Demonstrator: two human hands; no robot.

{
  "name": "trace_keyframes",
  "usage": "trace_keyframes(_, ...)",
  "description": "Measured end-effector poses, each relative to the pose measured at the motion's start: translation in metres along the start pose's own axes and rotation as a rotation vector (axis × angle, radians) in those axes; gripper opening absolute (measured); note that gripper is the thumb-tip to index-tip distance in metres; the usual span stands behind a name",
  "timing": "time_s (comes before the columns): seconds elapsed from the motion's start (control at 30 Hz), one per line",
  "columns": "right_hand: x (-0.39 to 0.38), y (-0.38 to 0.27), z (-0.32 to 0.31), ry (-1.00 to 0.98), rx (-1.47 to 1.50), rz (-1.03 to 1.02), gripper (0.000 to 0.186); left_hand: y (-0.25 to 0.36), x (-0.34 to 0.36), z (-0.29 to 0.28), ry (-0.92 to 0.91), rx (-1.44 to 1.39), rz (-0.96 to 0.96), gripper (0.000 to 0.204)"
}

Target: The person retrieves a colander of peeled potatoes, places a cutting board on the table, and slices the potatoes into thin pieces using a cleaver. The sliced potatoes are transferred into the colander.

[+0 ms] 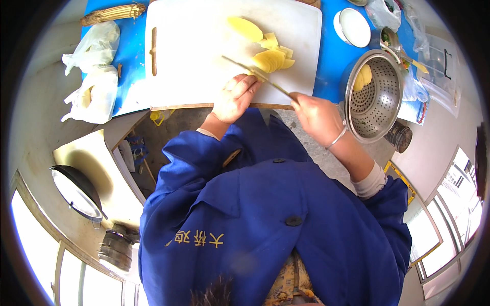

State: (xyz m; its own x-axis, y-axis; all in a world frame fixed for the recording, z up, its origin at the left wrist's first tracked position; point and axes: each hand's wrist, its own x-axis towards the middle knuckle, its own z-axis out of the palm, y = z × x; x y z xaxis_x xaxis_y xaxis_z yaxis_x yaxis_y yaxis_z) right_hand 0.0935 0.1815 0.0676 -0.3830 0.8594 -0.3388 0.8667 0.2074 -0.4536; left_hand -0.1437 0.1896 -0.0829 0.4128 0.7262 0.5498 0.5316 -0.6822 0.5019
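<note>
My right hand is wrapped round the handle of a knife, whose blade slants up and leftward over the near edge of a white cutting board. Close against the blade, my left hand presses its curled fingers on a yellow potato piece, mostly hidden by fingers and knife. Just beyond the blade lies a fanned pile of potato slices. One larger potato piece rests farther back on the board.
A steel colander with a few potato slices sits right of the board. Behind it are a white bowl and a pot. Plastic bags and a bundle of thin sticks lie on the blue table at left.
</note>
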Motion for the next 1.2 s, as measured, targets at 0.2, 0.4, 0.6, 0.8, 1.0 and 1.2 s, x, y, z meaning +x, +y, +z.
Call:
trace_keyframes(0.2, 0.022, 0.000, 0.026, -0.064, -0.098, 0.076, 0.017, 0.004, -0.001, -0.001, 0.001, 0.011, -0.024, 0.040)
trace_keyframes(0.4, 0.023, 0.006, 0.014, 0.054, 0.063, -0.027, 0.015, 0.003, -0.002, 0.000, 0.009, 0.011, -0.022, 0.041)
trace_keyframes(0.6, 0.005, -0.007, 0.005, -0.152, -0.092, 0.090, 0.017, 0.003, -0.004, -0.002, 0.012, 0.012, -0.012, 0.042)
trace_keyframes(0.8, 0.034, 0.010, 0.036, 0.023, 0.005, -0.005, 0.019, 0.004, -0.001, -0.001, 0.019, -0.010, -0.012, 0.042)
trace_keyframes(1.0, 0.008, -0.003, 0.002, -0.050, 0.035, 0.019, 0.019, 0.005, -0.004, -0.002, 0.012, 0.013, -0.016, 0.044)
trace_keyframes(1.2, 0.026, -0.003, 0.026, -0.088, -0.042, 0.030, 0.018, 0.004, -0.003, -0.002, 0.024, 0.014, -0.021, 0.043)
